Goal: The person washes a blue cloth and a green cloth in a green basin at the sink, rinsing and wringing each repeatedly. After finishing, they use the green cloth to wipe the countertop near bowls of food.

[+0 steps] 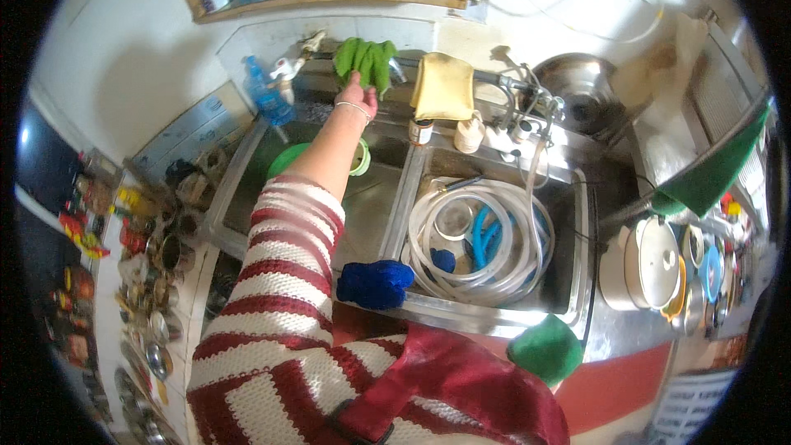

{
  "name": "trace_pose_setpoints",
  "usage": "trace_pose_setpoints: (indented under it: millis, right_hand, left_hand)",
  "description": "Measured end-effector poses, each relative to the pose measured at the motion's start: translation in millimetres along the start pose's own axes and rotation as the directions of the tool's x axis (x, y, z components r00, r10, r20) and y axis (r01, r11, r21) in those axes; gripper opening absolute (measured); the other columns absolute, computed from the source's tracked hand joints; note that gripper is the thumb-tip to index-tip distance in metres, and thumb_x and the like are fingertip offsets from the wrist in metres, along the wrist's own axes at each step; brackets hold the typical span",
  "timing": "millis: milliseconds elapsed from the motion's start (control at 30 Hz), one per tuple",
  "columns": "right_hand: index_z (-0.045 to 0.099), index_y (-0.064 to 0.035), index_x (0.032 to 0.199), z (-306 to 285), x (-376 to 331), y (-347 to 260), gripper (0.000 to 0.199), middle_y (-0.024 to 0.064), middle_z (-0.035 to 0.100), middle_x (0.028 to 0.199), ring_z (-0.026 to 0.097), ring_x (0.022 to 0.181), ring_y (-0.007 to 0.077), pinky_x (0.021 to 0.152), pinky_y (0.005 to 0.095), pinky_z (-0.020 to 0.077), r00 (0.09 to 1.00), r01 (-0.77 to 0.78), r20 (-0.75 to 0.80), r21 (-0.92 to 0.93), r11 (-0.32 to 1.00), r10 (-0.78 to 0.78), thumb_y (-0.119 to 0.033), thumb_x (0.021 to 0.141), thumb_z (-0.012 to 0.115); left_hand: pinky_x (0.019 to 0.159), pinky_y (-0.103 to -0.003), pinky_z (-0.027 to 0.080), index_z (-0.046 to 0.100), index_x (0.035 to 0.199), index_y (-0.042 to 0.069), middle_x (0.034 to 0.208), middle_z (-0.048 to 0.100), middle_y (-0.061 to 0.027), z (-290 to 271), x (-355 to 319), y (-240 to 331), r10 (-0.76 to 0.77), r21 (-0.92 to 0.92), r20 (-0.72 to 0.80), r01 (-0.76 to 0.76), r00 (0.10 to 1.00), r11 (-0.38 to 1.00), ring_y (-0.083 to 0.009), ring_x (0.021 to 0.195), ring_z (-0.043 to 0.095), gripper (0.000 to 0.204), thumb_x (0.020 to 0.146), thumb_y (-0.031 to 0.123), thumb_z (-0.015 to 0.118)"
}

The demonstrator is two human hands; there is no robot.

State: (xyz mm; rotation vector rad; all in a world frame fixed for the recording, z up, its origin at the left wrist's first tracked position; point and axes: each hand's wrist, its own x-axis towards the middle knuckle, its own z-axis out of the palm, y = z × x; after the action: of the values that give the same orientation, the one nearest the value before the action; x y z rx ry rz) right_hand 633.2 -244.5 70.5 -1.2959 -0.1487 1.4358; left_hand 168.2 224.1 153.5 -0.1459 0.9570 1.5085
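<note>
Green cloth [365,60] gripped by outstretched left hand [357,100].

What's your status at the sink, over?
Left hand up at the back rail, gripping the green cloth. Right hand not in view. Yellow cloth hangs beside it; hoses coiled in right basin.

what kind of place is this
Most likely a home kitchen: a steel double sink with coiled hoses, a lidded pot beside it, and the left hand hanging a green cloth over the tap pipe.
</note>
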Motion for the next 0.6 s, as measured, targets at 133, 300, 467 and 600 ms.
trace_pose_setpoints:
  millis: [133, 300, 467, 600]
  right_hand:
    - [0.059, -0.0130, 0.118, -20, -32, 19, 0.037, 0.0042, 0.062, 0.107, 0.059, 0.095, 0.0212, 0.076, 0.0372, 0.0492, 0.991, 0.032, -0.133, 0.087, 0.996, -0.020, -0.032, 0.086, 0.059]
    - [0.059, -0.0126, 0.118, -47, -67, 46, 0.036, 0.0044, 0.062, 0.105, 0.060, 0.093, 0.0213, 0.075, 0.0370, 0.0496, 0.976, 0.070, -0.214, 0.191, 0.979, -0.028, -0.031, 0.087, 0.059]
    - [0.059, -0.0122, 0.118, -93, -109, 61, 0.036, 0.0046, 0.062, 0.104, 0.060, 0.092, 0.0215, 0.074, 0.0369, 0.0501, 0.979, 0.128, -0.190, 0.292, 0.948, -0.073, -0.031, 0.088, 0.058]
    - [0.058, -0.0118, 0.118, -150, -145, 68, 0.035, 0.0048, 0.062, 0.103, 0.060, 0.091, 0.0216, 0.073, 0.0368, 0.0504, 0.969, 0.198, -0.214, 0.375, 0.906, -0.123, -0.031, 0.089, 0.057]
  left_hand:
    - [0.063, -0.030, 0.049, 0.063, 0.094, 0.003, 0.082, 0.065, -0.0067, 14, -23, -5, 0.645, 0.432, -0.007, -0.579, 0.764, 0.691, -0.0174, 0.068, 0.058, 0.023, 0.084, 0.022, 0.073]
    - [0.068, -0.032, 0.047, 0.063, 0.087, -0.001, 0.080, 0.065, -0.0056, 85, -96, 33, 0.887, 0.395, 0.438, -0.917, 0.143, -0.047, -0.0161, 0.071, 0.057, 0.017, 0.085, 0.015, 0.070]
    - [0.076, -0.032, 0.048, 0.063, 0.093, 0.004, 0.088, 0.065, -0.0049, 111, -182, 22, 0.780, 0.075, 0.580, -0.938, -0.236, -0.340, -0.0150, 0.082, 0.058, 0.010, 0.090, 0.013, 0.065]
    - [0.077, -0.036, 0.049, 0.055, 0.106, 0.005, 0.101, 0.061, -0.0094, 81, -262, -34, 0.548, -0.107, 0.754, -0.891, -0.362, -0.442, -0.0211, 0.091, 0.058, 0.018, 0.093, 0.016, 0.061]
